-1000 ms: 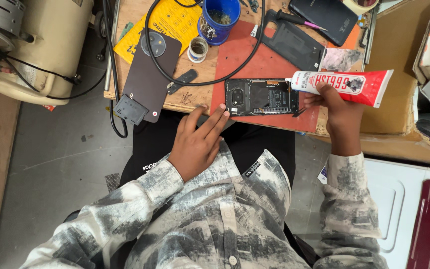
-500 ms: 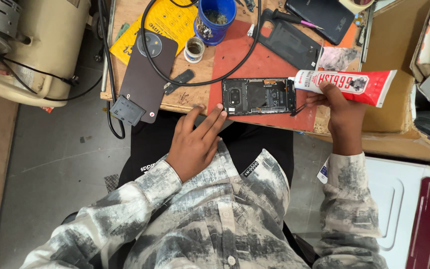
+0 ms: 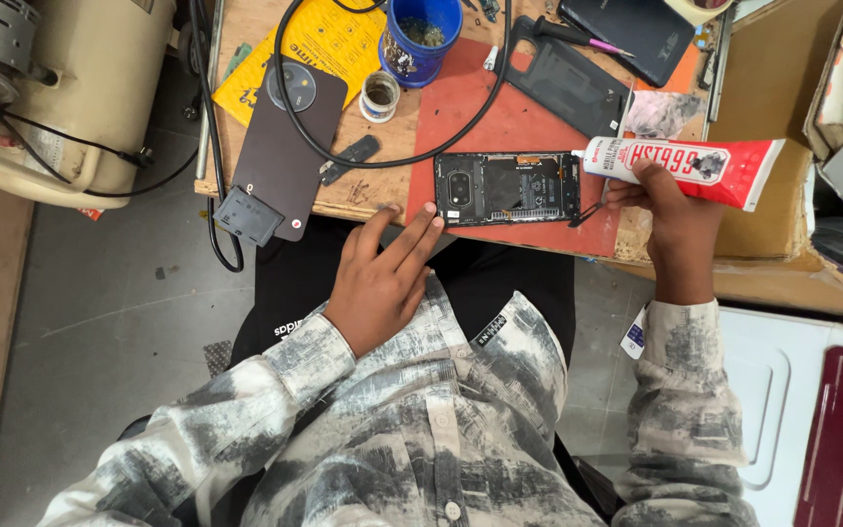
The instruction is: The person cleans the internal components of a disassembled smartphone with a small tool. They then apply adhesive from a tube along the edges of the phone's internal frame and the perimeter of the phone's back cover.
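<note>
Opened-up phone (image 3: 509,187) with its back off lies flat on a red mat (image 3: 500,127) near the front edge of the wooden work surface (image 3: 363,200), camera end pointing toward the left hand. The right hand (image 3: 663,210) has a closed grip around the nozzle end of a red and white glue tube (image 3: 695,168), and the tube lies sideways just off the phone's right end, the white cap end nearly touching that corner. A thin dark tip hangs below the hand right beside the phone's lower right corner, too small to tell what it is. The left hand (image 3: 382,273) isn't holding anything: its grip is released, fingers spread, with the fingertips (image 3: 429,211) resting at the surface edge right against the phone's left end. So the phone sits between the two hands, not lifted by either. Further back there's a brown back cover (image 3: 280,146) with a round camera ring, a black cable (image 3: 392,161) looping over the mat, a blue cup (image 3: 421,44) full of small parts, and a dark phone case (image 3: 568,88).
</note>
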